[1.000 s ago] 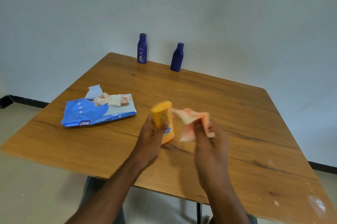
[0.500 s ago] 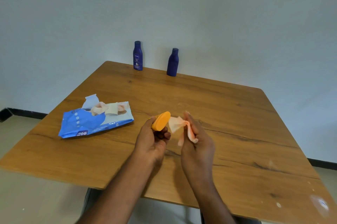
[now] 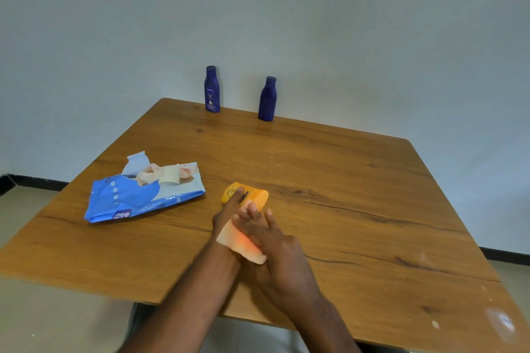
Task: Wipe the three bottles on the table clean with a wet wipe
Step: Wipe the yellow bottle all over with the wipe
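A small orange bottle lies tilted low over the wooden table, near its middle. My left hand grips it, with the index finger stretched along its side. My right hand crosses over the back of my left hand and holds a pale, orange-tinted wet wipe against it, fingers reaching toward the bottle. The hands are motion-blurred. Two dark blue bottles stand upright at the far edge: one with a label on the left and a plain one to its right.
An open blue pack of wet wipes lies on the left of the table, with wipes bunched at its opening. A pale wall stands right behind the far edge. White smudges mark the near right corner.
The orange bottle has gone from raised in front of me to low over the table, further out. My right hand has moved the wipe from beside the bottle onto the back of my left hand.
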A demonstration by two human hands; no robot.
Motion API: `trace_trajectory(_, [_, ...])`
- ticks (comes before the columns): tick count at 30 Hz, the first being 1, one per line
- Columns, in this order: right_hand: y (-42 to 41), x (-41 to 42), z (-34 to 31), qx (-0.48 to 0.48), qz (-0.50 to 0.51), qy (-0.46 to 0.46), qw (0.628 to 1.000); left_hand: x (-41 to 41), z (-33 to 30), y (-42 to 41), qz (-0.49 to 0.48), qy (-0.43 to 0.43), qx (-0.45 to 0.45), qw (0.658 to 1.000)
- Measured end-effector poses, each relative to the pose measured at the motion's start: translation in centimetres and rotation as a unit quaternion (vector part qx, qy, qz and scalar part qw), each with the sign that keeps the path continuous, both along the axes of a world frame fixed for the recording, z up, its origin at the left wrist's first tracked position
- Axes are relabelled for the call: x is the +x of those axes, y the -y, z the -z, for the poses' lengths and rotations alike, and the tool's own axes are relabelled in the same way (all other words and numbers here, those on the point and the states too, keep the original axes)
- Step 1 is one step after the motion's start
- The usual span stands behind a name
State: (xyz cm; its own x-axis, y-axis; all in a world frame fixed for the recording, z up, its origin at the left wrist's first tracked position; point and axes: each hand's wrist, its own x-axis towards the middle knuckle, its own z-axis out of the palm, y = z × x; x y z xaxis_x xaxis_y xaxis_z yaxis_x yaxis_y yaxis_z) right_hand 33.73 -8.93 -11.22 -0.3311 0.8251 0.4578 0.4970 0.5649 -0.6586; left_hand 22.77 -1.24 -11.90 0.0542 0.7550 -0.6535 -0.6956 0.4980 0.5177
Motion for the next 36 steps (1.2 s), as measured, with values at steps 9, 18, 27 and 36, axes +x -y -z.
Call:
trace_trajectory(9, [0.0, 2.9, -4.2, -0.305, 0.158, -0.593, 0.728, 0.4, -1.2, -1.5, -0.056, 0.023, 0.017, 0.998])
trace_trajectory(18, [-1.3, 2.0, -4.0, -0.280, 0.182, -0.509, 0.793, 2.9, -1.8, -1.4, 0.006, 0.089, 0.043, 0.995])
trace_trajectory(27, [-4.9, 4.1, -3.6, -0.179, 0.266, -0.489, 0.811, 4.8, -1.6, -2.0, 0.132, -0.067, 0.130, 0.980])
trace_trajectory(36, [-8.5, 10.6, -4.9, -0.182, 0.190, -0.345, 0.901, 3.3, -4.1, -7.2, 0.273, -0.464, 0.420, 0.731])
